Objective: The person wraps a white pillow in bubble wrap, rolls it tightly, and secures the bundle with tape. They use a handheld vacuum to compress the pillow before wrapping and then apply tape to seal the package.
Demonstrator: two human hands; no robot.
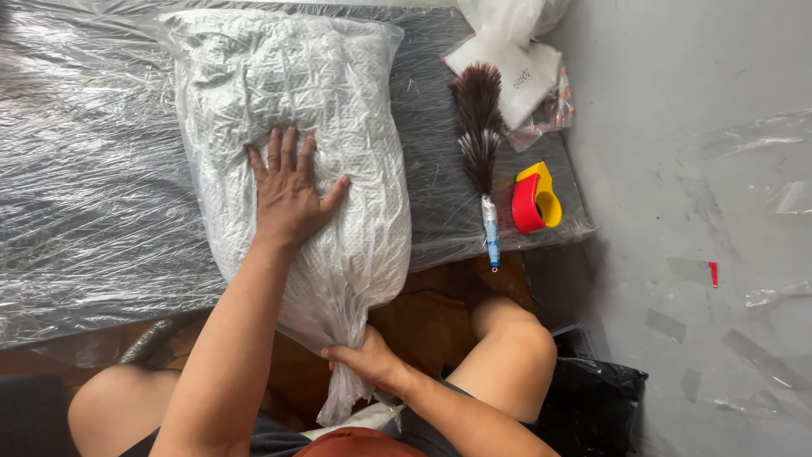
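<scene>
A white textured pillow sealed in a clear plastic bag (288,93) lies lengthwise on a plastic-covered surface (76,186). My left hand (288,190) presses flat on the middle of the pillow, fingers spread. Close to my lap, my right hand (365,360) is closed around the gathered open end of the bag (338,398), which hangs twisted below the hand.
A brown and white feather duster (480,135) with a blue handle lies right of the pillow. Beside it sits a red and yellow tape dispenser (533,201). White packaged items (512,68) lie at the top right. Grey floor (702,169) with tape scraps, black bag (596,398) by my knee.
</scene>
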